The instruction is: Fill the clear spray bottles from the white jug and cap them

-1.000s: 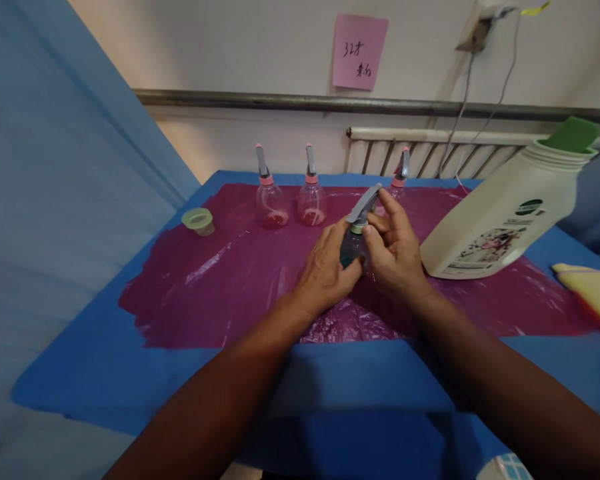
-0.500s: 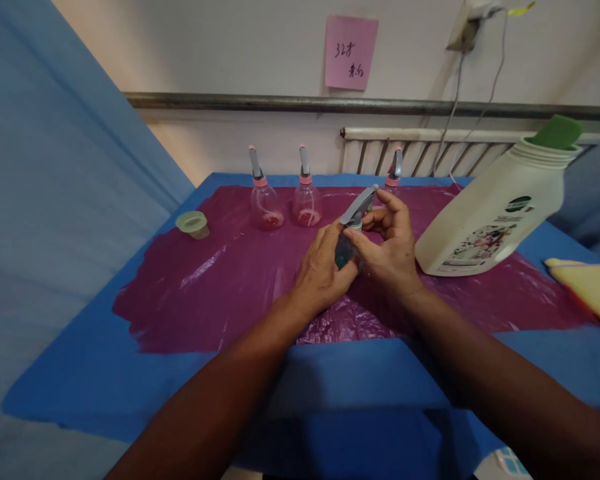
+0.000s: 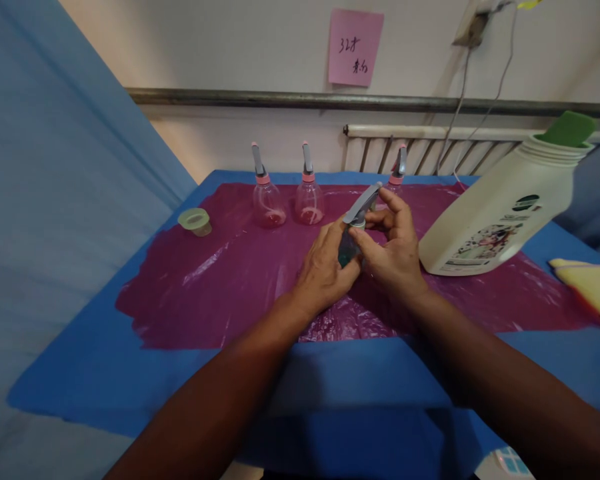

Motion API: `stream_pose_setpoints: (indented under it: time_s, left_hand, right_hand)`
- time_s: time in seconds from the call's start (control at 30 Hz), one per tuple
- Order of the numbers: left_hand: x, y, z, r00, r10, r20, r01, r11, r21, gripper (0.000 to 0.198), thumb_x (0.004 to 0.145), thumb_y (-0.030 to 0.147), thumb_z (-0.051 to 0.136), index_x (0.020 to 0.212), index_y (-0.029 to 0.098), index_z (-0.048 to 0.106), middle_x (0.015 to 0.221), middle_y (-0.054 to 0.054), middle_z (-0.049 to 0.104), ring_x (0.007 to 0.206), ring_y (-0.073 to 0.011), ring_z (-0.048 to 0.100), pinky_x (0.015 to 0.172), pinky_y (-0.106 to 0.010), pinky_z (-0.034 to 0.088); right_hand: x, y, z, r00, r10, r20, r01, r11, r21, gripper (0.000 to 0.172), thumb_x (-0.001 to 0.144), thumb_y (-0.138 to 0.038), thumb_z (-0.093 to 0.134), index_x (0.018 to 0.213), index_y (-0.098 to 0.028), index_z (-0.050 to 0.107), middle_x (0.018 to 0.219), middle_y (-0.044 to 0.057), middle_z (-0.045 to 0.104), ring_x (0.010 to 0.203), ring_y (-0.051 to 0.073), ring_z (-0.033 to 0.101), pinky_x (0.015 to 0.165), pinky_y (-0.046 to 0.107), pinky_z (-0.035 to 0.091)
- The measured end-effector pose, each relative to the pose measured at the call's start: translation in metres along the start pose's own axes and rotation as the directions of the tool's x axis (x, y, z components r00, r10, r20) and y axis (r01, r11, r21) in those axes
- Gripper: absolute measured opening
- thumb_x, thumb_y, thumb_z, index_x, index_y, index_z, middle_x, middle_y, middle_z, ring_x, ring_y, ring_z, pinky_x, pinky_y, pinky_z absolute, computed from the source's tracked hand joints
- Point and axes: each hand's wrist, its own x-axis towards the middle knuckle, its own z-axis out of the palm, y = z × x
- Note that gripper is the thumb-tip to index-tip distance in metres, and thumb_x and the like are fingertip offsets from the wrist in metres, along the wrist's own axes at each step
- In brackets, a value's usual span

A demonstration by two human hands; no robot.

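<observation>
Two bare hands are meeting over a table. The left hand [image 3: 325, 275] is wrapping around the body of a small bottle [image 3: 347, 252] of teal liquid, gripping it from the left. The right hand [image 3: 396, 257] is closing on the same bottle from the other side, with its fingers pinching just below the grey spray head [image 3: 363, 203]. The spray head is slanting up and away between the two hands. The hands are hiding the bottle's base, so it is unclear whether it is resting on the wrinkled magenta plastic sheet [image 3: 215, 280] beneath them.

Beyond the left hand, two pink-collared bottles [image 3: 269, 200] are standing side by side. A third bottle [image 3: 399, 172] is peeking out just behind the right hand's fingertips. Well off to the left of the left hand, a pale green cup [image 3: 196, 221] is sitting on the sheet. Near the right hand, on its right, a large white jug [image 3: 500, 213] with a green cap is leaning. A yellow cloth [image 3: 593, 287] is lying farther right still.
</observation>
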Motion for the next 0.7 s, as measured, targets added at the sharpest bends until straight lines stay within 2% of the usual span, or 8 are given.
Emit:
stream_pose_setpoints:
  time_s: [0.13,0.33,0.57,0.7]
  left_hand:
    - [0.000,0.001,0.000,1.000,-0.020,0.004,0.020,1.000,0.004,0.065,0.101,0.017,0.075,0.161,0.030,0.055,0.158,-0.011,0.068,0.149,-0.0330,0.067,0.127,-0.056,0.057]
    - [0.000,0.002,-0.001,1.000,-0.015,0.004,0.015,1.000,0.002,0.070,0.102,0.018,0.076,0.167,0.031,0.051,0.159,-0.012,0.067,0.148,-0.0339,0.067,0.125,-0.058,0.058]
    - [0.000,0.000,0.001,1.000,0.016,-0.015,-0.016,1.000,-0.006,0.070,0.102,0.017,0.075,0.167,0.031,0.053,0.157,-0.013,0.068,0.146,-0.0339,0.067,0.125,-0.058,0.058]
    - [0.000,0.001,0.001,1.000,-0.014,-0.001,0.014,1.000,0.012,0.069,0.102,0.018,0.074,0.166,0.032,0.052,0.157,-0.012,0.068,0.144,-0.0336,0.068,0.123,-0.057,0.059]
  right_hand:
    - [0.000,0.006,0.004,1.000,-0.001,-0.030,0.002,1.000,0.020,0.084,0.098,-0.039,0.086,0.172,-0.038,0.047,0.121,0.005,0.077,0.113,0.027,0.079,0.114,0.057,0.069]
    - [-0.009,0.002,0.000,0.999,-0.008,0.038,0.007,1.000,0.014,0.074,0.112,-0.043,0.069,0.180,-0.039,0.040,0.148,0.011,0.077,0.138,0.033,0.077,0.127,0.065,0.061]
    - [-0.007,0.003,-0.001,0.998,-0.045,0.034,0.045,0.999,0.003,0.075,0.111,-0.042,0.071,0.179,-0.039,0.041,0.146,0.010,0.078,0.138,0.032,0.078,0.131,0.064,0.058]
    - [-0.005,0.001,-0.002,0.999,-0.010,0.032,0.010,1.000,0.007,0.073,0.108,-0.041,0.075,0.175,-0.038,0.045,0.149,0.011,0.075,0.139,0.034,0.077,0.133,0.066,0.056]
